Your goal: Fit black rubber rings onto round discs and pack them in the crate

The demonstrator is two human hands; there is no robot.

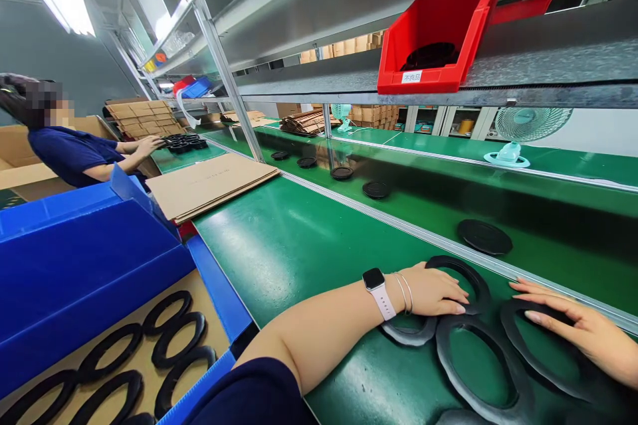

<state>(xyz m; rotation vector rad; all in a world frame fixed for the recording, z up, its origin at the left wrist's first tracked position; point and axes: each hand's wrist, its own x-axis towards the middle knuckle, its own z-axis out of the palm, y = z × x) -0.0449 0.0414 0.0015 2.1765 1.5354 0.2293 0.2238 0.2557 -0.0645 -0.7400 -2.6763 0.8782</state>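
Note:
My left hand (434, 291) lies flat, fingers together, on black oval rubber rings (461, 339) spread over the green table (279, 246). It wears a white watch and thin bracelets. My right hand (581, 329) rests with fingers stretched out on another black ring (528, 352) at the right. Neither hand grips anything. Several more black rings (169, 335) lie on cardboard in a blue corrugated box (90, 259) at my lower left.
Black round discs (484, 237) ride a green conveyor behind a metal rail. A red bin (438, 33) sits on the shelf above. Flat cardboard sheets (209, 186) lie ahead on the left. A person in dark blue (74, 153) works at far left. A small fan (518, 136) stands at right.

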